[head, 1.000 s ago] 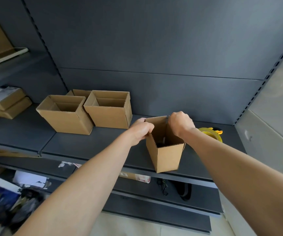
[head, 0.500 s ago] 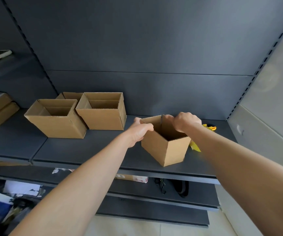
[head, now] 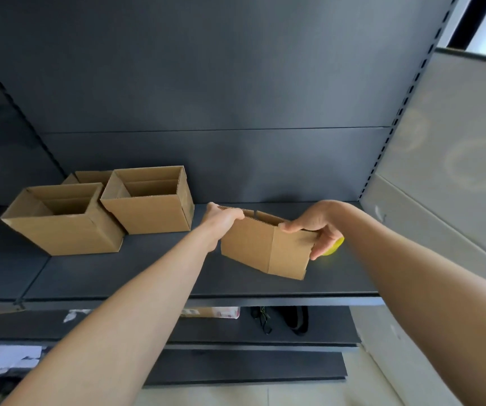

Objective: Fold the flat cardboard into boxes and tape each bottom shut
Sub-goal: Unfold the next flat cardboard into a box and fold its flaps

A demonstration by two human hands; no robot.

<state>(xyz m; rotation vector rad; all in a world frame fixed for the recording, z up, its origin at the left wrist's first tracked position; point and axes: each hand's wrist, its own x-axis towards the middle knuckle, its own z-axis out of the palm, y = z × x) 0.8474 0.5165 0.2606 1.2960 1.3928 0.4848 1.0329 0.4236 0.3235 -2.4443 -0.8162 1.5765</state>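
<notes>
A small brown cardboard box [head: 265,247] is held just above the dark shelf [head: 148,276], its near side facing me and its open top barely showing. My left hand [head: 221,219] grips its top left corner. My right hand [head: 315,225] pinches its top right edge, fingers wrapped around the right side. A yellow tape roll [head: 335,249] peeks out behind my right hand, mostly hidden. Two folded open boxes stand at the left: one near [head: 60,227], one further back [head: 151,200]. A third box [head: 89,177] shows behind them.
The dark back panel rises behind the shelf. A grey wall [head: 446,177] closes the right side. On the lower shelf lie a flat package [head: 212,312] and a black cord [head: 279,320]. Papers [head: 4,356] clutter the bottom left.
The view has tilted upward. The small box has turned so its broad side faces me, and my right hand has shifted from the top rim to the right edge.
</notes>
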